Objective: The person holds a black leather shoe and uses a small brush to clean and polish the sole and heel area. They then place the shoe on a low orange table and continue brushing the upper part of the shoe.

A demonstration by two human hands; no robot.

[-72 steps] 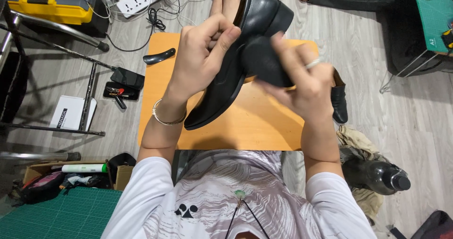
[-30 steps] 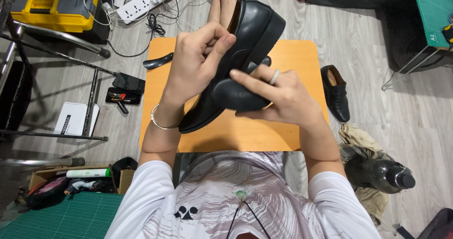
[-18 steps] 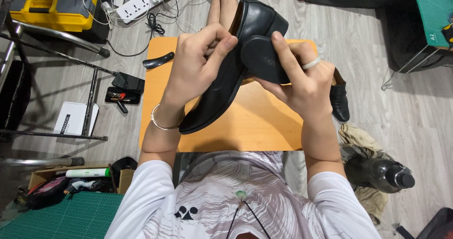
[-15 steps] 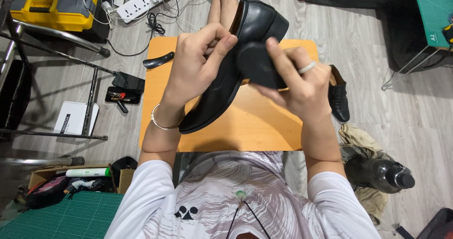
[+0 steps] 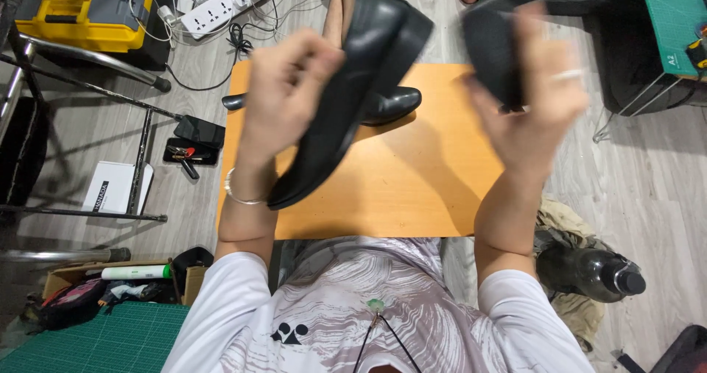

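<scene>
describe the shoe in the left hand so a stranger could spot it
Find the orange board on the floor. Above its left half the left hand grips a black shoe. Unlike the other shoe, lying on the board, it is raised and tilted.

A shoe (image 5: 346, 100) is held in the left grip (image 5: 283, 97) above the worktop (image 5: 412, 189). A second shoe (image 5: 387, 106) is laid on the worktop beyond it. To the right grip's (image 5: 534, 97) near right, a bottle (image 5: 589, 270) is laid on the floor.
</scene>
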